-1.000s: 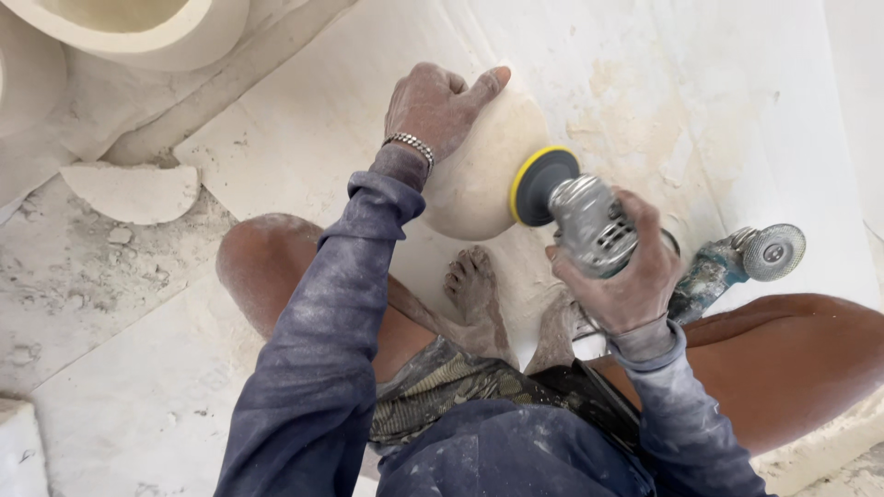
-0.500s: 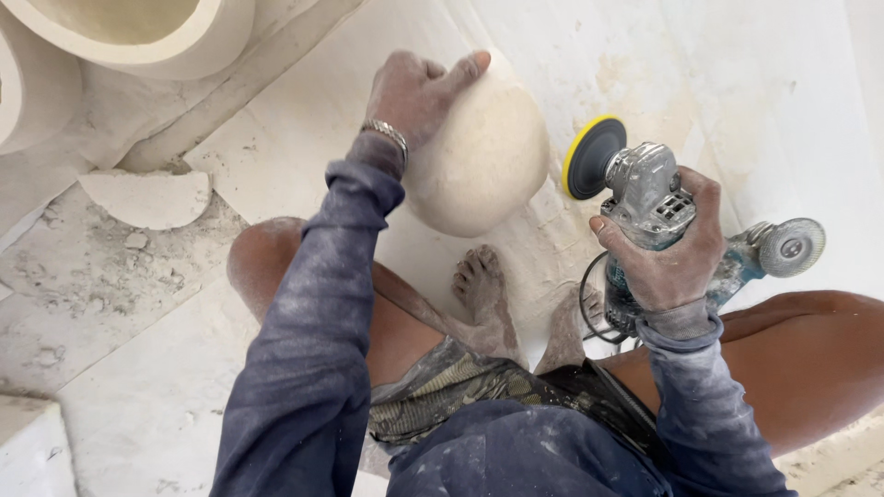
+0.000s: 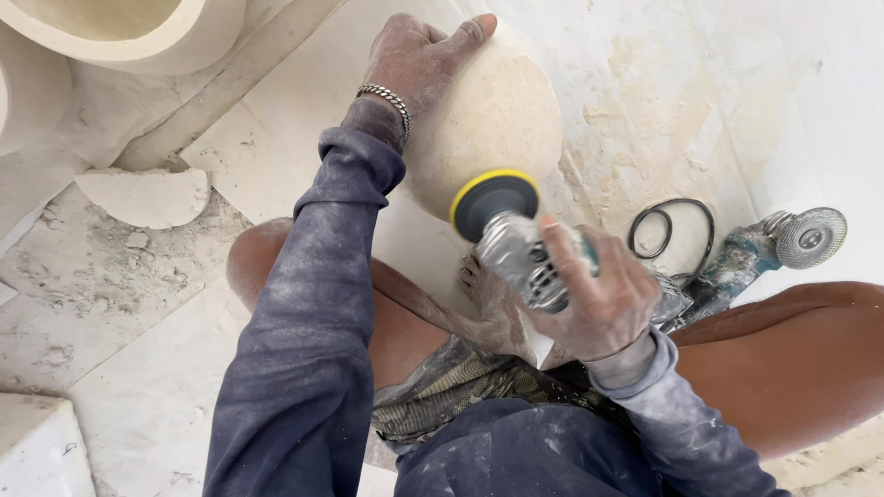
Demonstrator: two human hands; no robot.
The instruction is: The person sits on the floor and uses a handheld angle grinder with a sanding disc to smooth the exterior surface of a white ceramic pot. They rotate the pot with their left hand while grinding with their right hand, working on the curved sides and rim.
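Your left hand (image 3: pixel 419 60) pressed down on the round stone (image 3: pixel 493 124) on the floor, so it stayed put. Your right hand (image 3: pixel 599 299) gripped the sander (image 3: pixel 516 244) tight, its pad touching the stone's near side.

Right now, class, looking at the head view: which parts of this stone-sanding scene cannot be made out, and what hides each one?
- Underside of the rounded stone: hidden by its own bulk and the left hand.
- Sander handle: wrapped by the right hand.
- Whether the yellow-rimmed disc touches the stone: unclear.
- Second grinder body: partly behind the knee.
- Pale curved piece: cut off by the top edge.
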